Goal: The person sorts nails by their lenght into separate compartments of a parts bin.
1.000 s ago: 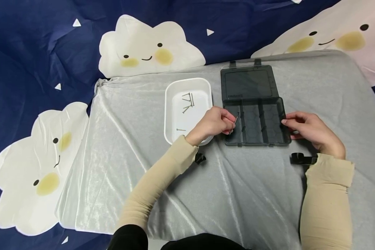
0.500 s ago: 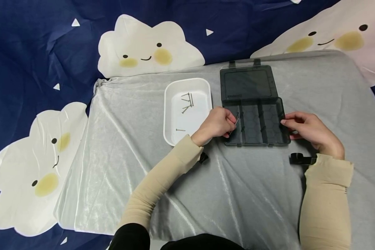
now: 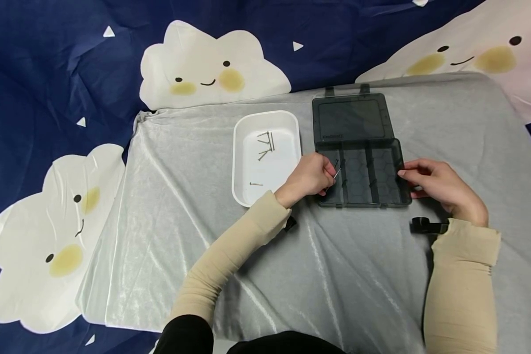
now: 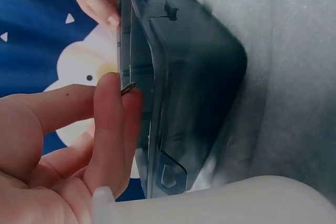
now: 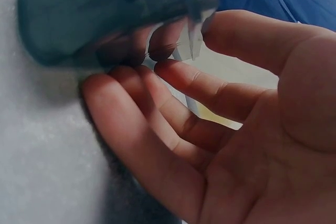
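Note:
My left hand [image 3: 310,174] pinches a thin metal nail [image 3: 337,173] over the left compartment of a dark see-through organizer box [image 3: 354,202]. In the left wrist view, the pointed tip of the nail [image 4: 128,88] pokes out from between thumb and finger; the rest is hidden by the fingers. A second thin dark piece [image 3: 336,162] shows in that compartment, too small to tell. My right hand [image 3: 442,187] grips the right wall of the box; in the right wrist view its fingers bend about the box corner [image 5: 68,30].
Left of the box, a white tray [image 3: 240,162] holds several loose nails [image 3: 272,141], with one lying apart near its front [image 3: 256,184]. The lid [image 3: 351,118] lies folded back behind the box. Grey cloth [image 3: 177,196] covers the table.
My left hand has shifted slightly right, and the nail now leans farther over the left compartment. The right hand, box and tray stay in place.

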`<state>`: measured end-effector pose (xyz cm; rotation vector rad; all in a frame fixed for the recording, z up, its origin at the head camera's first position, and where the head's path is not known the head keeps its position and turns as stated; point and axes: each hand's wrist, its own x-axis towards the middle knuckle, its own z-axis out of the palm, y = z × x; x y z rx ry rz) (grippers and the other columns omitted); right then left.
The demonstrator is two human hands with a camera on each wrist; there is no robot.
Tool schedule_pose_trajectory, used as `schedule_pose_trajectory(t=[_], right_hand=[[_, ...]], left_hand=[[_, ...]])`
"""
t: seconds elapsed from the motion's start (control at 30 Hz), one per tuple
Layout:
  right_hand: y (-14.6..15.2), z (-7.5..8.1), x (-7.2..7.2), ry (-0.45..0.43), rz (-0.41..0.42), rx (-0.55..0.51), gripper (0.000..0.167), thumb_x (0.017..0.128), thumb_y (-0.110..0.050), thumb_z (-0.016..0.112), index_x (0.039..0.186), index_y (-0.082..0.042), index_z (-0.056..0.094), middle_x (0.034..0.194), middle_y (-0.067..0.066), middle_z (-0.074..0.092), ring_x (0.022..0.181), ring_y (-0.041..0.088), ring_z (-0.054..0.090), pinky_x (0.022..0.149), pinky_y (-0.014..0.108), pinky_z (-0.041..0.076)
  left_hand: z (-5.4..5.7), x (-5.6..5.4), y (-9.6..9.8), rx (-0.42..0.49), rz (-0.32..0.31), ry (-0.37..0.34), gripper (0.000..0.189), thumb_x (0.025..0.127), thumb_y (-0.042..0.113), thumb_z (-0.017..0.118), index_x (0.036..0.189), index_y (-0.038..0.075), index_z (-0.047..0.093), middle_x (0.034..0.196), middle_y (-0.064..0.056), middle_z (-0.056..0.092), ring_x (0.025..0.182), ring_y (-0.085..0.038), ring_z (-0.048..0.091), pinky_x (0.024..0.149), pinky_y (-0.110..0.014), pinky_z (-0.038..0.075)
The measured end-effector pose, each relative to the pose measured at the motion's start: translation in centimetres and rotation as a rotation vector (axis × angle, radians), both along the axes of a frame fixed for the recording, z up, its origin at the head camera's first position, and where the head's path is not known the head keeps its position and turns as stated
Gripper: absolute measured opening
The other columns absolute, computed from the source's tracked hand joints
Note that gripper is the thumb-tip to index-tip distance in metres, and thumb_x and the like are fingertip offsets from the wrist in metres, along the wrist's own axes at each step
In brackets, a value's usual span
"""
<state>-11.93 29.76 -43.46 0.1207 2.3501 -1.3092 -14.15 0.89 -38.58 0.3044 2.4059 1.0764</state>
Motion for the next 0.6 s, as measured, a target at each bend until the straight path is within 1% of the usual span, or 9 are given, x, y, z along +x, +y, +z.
schedule_pose_trajectory(t=[0.2, 0.4, 0.5, 0.6], right_hand=[[-0.03, 0.05, -0.02, -0.001, -0.002, -0.006, 0.064, 0.096, -0.046, 0.052, 0.136, 0.003, 0.042, 0.095, -0.017, 0.055, 0.082, -0.005, 0.056, 0.069, 0.025, 0.057], [-0.06, 0.05, -0.07, -0.002, -0.008, -0.011, 0.064, 0.096, -0.046, 0.053, 0.136, 0.003, 0.042, 0.094, -0.018, 0.055, 0.082, -0.004, 0.056, 0.069, 0.025, 0.057], [-0.06, 0.04, -0.03, 0.002, -0.007, -0.009, 0.064, 0.096, -0.046, 0.053, 0.136, 0.003, 0.042, 0.095, -0.017, 0.055, 0.082, -0.004, 0.056, 0.069, 0.025, 0.057], [-0.06, 0.03, 0.02, 0.009, -0.005, -0.002, 0.063, 0.096, -0.045, 0.053, 0.136, 0.003, 0.042, 0.095, -0.016, 0.055, 0.082, -0.004, 0.056, 0.069, 0.026, 0.057]], left_hand=[[-0.13, 0.00, -0.04, -0.003, -0.008, 0.029, 0.008, 0.086, 0.000, 0.063, 0.091, 0.003, 0.069, 0.078, -0.005, 0.071, 0.053, -0.012, 0.066, 0.051, -0.019, 0.054], [-0.23, -0.01, -0.31, 0.037, -0.006, 0.029, 0.011, 0.086, -0.002, 0.061, 0.093, 0.000, 0.069, 0.077, -0.007, 0.072, 0.052, -0.011, 0.065, 0.053, -0.020, 0.055], [-0.16, 0.03, -0.44, 0.071, 0.000, 0.008, 0.010, 0.086, -0.004, 0.061, 0.091, -0.001, 0.069, 0.078, -0.011, 0.072, 0.052, -0.012, 0.065, 0.057, -0.026, 0.058], [0.05, 0.07, -0.66, 0.112, 0.012, -0.041, 0.009, 0.086, -0.003, 0.061, 0.091, 0.000, 0.068, 0.081, -0.015, 0.073, 0.052, -0.013, 0.066, 0.062, -0.033, 0.059]])
